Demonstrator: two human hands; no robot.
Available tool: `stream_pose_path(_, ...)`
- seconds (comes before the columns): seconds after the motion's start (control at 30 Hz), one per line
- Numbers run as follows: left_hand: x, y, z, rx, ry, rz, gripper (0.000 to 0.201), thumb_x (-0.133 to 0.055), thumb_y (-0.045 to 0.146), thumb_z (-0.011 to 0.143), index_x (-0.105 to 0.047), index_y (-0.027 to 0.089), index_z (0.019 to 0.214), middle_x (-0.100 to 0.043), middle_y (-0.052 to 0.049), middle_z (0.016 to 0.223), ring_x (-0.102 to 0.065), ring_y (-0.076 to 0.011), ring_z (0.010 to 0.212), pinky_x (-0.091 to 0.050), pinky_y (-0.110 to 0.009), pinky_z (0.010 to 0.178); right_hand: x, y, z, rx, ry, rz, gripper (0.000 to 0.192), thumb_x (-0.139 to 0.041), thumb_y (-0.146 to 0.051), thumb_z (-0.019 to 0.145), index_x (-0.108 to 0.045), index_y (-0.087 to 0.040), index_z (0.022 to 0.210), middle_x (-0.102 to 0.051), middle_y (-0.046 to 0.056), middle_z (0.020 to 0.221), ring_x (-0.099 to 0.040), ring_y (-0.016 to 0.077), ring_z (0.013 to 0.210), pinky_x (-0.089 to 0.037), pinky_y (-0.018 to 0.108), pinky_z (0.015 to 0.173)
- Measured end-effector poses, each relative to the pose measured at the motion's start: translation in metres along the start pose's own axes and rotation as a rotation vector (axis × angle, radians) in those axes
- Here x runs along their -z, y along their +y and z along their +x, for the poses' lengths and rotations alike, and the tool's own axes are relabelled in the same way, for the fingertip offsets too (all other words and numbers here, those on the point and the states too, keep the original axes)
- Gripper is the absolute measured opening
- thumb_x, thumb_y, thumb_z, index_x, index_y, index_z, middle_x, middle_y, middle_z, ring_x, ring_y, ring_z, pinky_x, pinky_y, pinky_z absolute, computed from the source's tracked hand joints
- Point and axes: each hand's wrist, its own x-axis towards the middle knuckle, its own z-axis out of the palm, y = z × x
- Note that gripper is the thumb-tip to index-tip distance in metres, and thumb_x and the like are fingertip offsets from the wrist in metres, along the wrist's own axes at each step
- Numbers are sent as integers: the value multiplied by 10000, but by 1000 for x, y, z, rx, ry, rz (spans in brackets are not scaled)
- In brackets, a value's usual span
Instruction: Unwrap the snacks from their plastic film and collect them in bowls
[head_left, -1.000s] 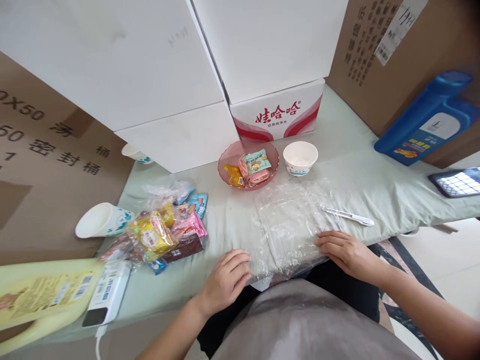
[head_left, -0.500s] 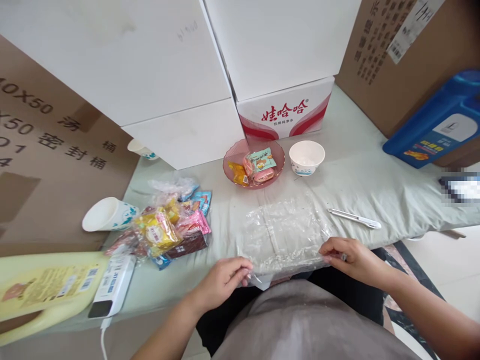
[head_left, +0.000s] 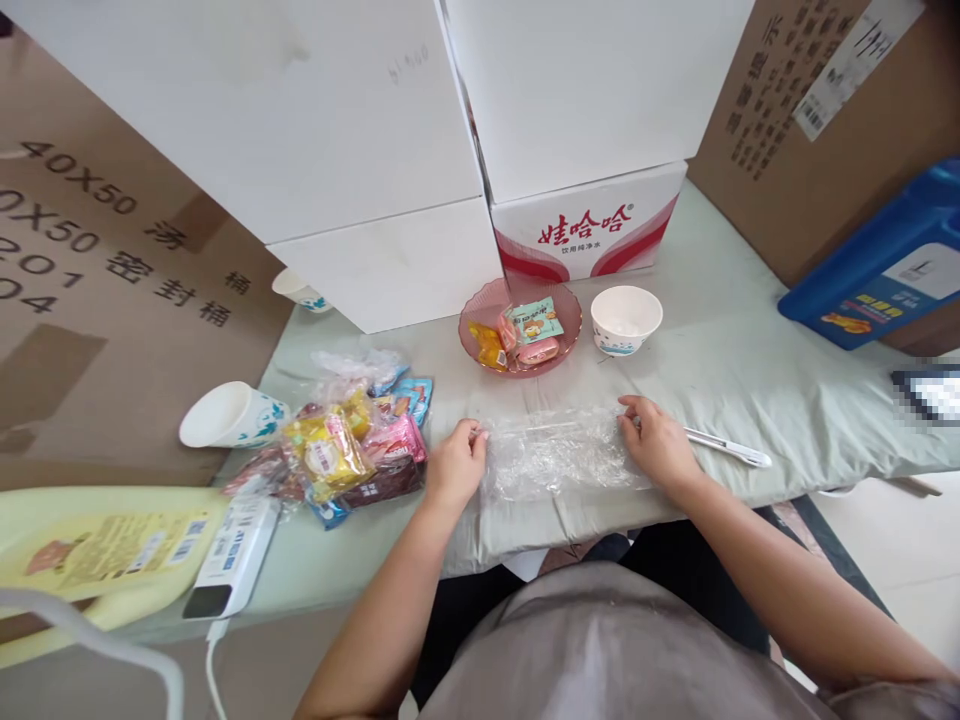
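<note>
A clear plastic bag [head_left: 559,462] lies crinkled on the green cloth in front of me, its far edge folded over. My left hand [head_left: 457,458] pinches its left far corner between thumb and fingers. At the opposite corner my right hand [head_left: 654,440] is closed on the same plastic. Just beyond the right wrist lies a white utility knife [head_left: 729,447], partly behind the hand. Past the bag, a pink glass bowl [head_left: 466,345] holds several wrapped snacks, and a white paper bowl [head_left: 627,318] stands beside it.
Left of my hand is a heap of wrapped snacks [head_left: 352,450]. A paper cup [head_left: 225,418] lies tipped near a white power bank [head_left: 238,550] and a yellow jug [head_left: 112,550]. White boxes [head_left: 375,270] rise at the back; a blue bottle [head_left: 877,270] leans at the right.
Both hands have moved away from my body, carrying the bag's near edge over toward its far side. The plastic is now doubled into a narrower strip. The view has shifted slightly.
</note>
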Motion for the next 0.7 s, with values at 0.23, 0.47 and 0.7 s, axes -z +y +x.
stream_pose_path(0.23, 15, 4, -1, -158, 321, 213, 318, -581, 324, 855, -622, 126, 1100, -661, -146, 978, -633, -306, 941, -483, -430, 843, 12, 3, 0, 248, 224, -267, 329, -480, -352, 936, -616, -144, 1152, -625, 153, 1107, -592, 301, 986, -480, 436, 844)
stream_pose_path(0.47, -22, 33, -15, -755, -3, 177, 456, -488, 412, 939, -524, 180, 1331, -550, -116, 1374, -431, -274, 1335, -348, -450, 1107, -11, -23, -15, 740, -43, -282, 426, -444, -420, 974, -567, -175, 1300, -581, 112, 1346, -464, 272, 1291, -317, 486, 1097)
stream_pose_path(0.7, -24, -23, -14, -499, 37, 313, 670, -480, 516, 919, -367, 140, 1462, -327, -207, 1536, -244, -397, 1439, -249, -620, 1120, 3, 37, -18, 413, -52, -452, 629, -431, -525, 949, -415, -137, 1444, -395, 171, 1505, -291, 349, 1422, -240, 612, 1124)
